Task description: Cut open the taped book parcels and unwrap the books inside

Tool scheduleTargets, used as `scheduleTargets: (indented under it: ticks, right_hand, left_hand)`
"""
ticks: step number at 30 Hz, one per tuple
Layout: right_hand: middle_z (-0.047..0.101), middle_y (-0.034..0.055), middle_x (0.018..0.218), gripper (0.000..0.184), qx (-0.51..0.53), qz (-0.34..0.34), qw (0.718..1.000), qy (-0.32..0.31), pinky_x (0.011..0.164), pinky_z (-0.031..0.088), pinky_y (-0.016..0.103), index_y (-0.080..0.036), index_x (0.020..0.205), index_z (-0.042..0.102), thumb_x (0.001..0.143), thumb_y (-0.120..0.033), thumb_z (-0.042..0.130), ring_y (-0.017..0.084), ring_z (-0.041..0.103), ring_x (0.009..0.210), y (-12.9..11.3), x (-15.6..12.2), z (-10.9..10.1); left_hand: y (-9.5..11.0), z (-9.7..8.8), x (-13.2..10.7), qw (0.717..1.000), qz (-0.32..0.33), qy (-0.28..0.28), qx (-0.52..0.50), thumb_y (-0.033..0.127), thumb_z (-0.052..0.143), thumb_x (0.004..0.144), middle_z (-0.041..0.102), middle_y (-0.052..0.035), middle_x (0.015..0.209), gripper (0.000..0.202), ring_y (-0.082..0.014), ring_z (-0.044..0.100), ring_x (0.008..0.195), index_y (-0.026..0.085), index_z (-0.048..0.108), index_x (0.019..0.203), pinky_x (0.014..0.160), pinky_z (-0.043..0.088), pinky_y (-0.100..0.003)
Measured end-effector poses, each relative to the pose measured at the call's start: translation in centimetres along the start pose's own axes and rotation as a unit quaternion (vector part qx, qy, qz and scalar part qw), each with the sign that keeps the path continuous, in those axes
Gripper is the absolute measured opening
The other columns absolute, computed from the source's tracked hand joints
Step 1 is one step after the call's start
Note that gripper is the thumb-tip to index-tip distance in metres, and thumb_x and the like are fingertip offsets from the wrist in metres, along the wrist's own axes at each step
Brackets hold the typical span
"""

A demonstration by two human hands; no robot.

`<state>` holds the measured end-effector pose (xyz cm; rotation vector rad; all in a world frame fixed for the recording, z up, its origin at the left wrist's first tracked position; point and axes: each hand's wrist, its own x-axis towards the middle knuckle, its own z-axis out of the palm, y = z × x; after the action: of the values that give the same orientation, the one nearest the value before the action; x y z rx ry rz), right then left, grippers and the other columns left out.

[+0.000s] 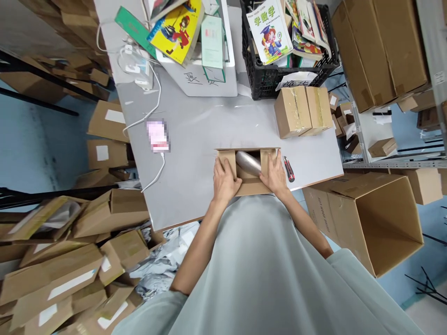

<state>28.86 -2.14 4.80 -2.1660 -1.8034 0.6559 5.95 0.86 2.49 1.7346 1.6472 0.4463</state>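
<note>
A small cardboard box (pixel 253 187) sits at the near edge of the table (pixel 195 132), its top open, with a smooth silvery object (pixel 247 162) lying slanted inside; what that object is cannot be told. The left hand (pixel 226 180) grips the box's left end, its fingers spread over the end flap, and the right hand (pixel 274 174) grips the right end likewise, its thumb close to the silvery object. Pressing the end flaps down hard could crease them, or pinch the object if its slanted end stands too high. Because the box is so near the edge, a pull towards the body might tip it off. Just beside the right hand lies a red-and-black utility knife (pixel 288 169), which a sideways sweep could knock or brush. Farther out stand two taped cartons (pixel 292 114), a black crate (pixel 260 88) of books and a white bin (pixel 199 85), all clear of the hands.
</note>
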Motion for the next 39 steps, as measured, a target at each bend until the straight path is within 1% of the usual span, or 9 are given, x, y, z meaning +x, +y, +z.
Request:
scheduleTargets:
  ticks: [3, 7, 13, 17, 20, 23, 29, 35, 39]
  right_hand:
    - [0.026, 0.0233, 0.185, 0.074, 0.035, 0.013, 0.999, 0.016, 0.122, 0.054, 0.058, -0.015, 0.169, 0.046, 0.100, -0.034, 0.064, 0.041, 0.054, 0.155, 1.1, -1.5, -1.3]
    - [0.067, 0.0188, 0.158, 0.058, 0.108, 0.062, 0.991, 0.042, 0.112, 0.062, 0.047, -0.018, 0.164, 0.053, 0.110, -0.036, 0.041, 0.029, 0.077, 0.123, 4.0, -3.4, -2.9]
    - [0.071, 0.0242, 0.152, 0.067, 0.253, 0.168, 0.949, 0.089, 0.125, 0.052, 0.052, -0.009, 0.156, 0.062, 0.109, -0.054, 0.045, 0.033, 0.068, 0.144, 7.9, -3.0, -2.0]
    - [0.077, 0.0243, 0.140, 0.070, 0.292, 0.183, 0.937, 0.061, 0.112, 0.061, 0.051, -0.009, 0.154, 0.062, 0.108, -0.059, 0.049, 0.032, 0.076, 0.126, 8.4, -2.8, -2.1]
    - [0.074, 0.0235, 0.143, 0.055, 0.187, 0.143, 0.965, 0.113, 0.111, 0.061, 0.051, -0.012, 0.148, 0.068, 0.107, -0.047, 0.054, 0.032, 0.073, 0.126, 7.6, -3.1, -3.4]
    - [0.073, 0.0189, 0.142, 0.038, 0.086, 0.036, 0.983, 0.158, 0.119, 0.055, 0.054, -0.020, 0.134, 0.078, 0.108, -0.030, 0.052, 0.033, 0.065, 0.136, 5.7, -3.1, -5.0]
    - [0.078, 0.0120, 0.134, 0.042, 0.064, -0.118, 0.991, 0.009, 0.116, 0.056, 0.045, -0.023, 0.134, 0.078, 0.111, -0.014, 0.044, 0.027, 0.072, 0.126, 1.3, -1.1, -6.2]
    - [0.077, 0.0147, 0.135, 0.036, 0.022, -0.083, 0.992, -0.089, 0.115, 0.057, 0.047, -0.020, 0.145, 0.072, 0.110, -0.021, 0.061, 0.031, 0.072, 0.128, 1.1, -1.5, -6.3]
    - [0.068, 0.0153, 0.151, 0.058, 0.039, -0.083, 0.992, -0.090, 0.126, 0.050, 0.054, -0.024, 0.156, 0.063, 0.100, -0.023, 0.079, 0.034, 0.061, 0.147, 2.2, -4.0, -6.3]
  left_hand:
    - [-0.6, -1.9, -0.7, 0.997, -0.022, 0.015, -0.068, 0.021, 0.070, 0.082, 0.038, -0.0249, 0.178, 0.093, -0.0431, 0.041, 0.164, 0.013, 0.040, 0.170, 0.133, 0.041, -0.058]
    - [-2.6, -4.5, -0.9, 0.984, -0.092, 0.047, -0.142, 0.020, 0.062, 0.083, 0.062, -0.0172, 0.160, 0.086, -0.0327, 0.073, 0.129, 0.019, 0.046, 0.167, 0.112, 0.060, -0.047]
    - [-6.5, -4.6, 0.0, 0.955, -0.177, 0.090, -0.219, 0.023, 0.057, 0.079, 0.079, -0.0117, 0.126, 0.057, -0.0269, 0.073, 0.118, 0.015, 0.071, 0.133, 0.110, 0.060, -0.040]
    - [-7.8, -4.6, 0.1, 0.950, -0.180, 0.057, -0.247, 0.024, 0.057, 0.080, 0.079, -0.0101, 0.126, 0.055, -0.0256, 0.073, 0.119, 0.016, 0.070, 0.133, 0.113, 0.059, -0.042]
    - [-6.3, -5.6, -0.1, 0.975, -0.124, 0.090, -0.160, 0.021, 0.063, 0.080, 0.071, -0.0170, 0.144, 0.068, -0.0329, 0.068, 0.133, 0.015, 0.064, 0.148, 0.123, 0.052, -0.052]
    - [-2.8, -7.2, -0.2, 0.989, 0.008, 0.140, -0.038, 0.020, 0.069, 0.084, 0.063, -0.0187, 0.156, 0.063, -0.0397, 0.053, 0.151, 0.019, 0.067, 0.148, 0.133, 0.038, -0.062]
    - [4.4, -7.1, 1.4, 0.987, 0.161, 0.015, -0.006, 0.025, 0.056, 0.103, 0.074, -0.0103, 0.144, 0.042, -0.0326, 0.068, 0.135, 0.025, 0.072, 0.143, 0.124, 0.051, -0.056]
    - [4.5, -5.7, 2.9, 0.976, 0.213, -0.034, 0.025, 0.024, 0.064, 0.100, 0.042, -0.0148, 0.179, 0.067, -0.0381, 0.037, 0.168, 0.022, 0.053, 0.165, 0.135, 0.039, -0.062]
    - [3.2, -6.1, 3.2, 0.974, 0.214, -0.059, 0.036, 0.034, 0.067, 0.101, 0.032, -0.0126, 0.185, 0.072, -0.0389, 0.024, 0.174, 0.026, 0.046, 0.170, 0.137, 0.034, -0.066]
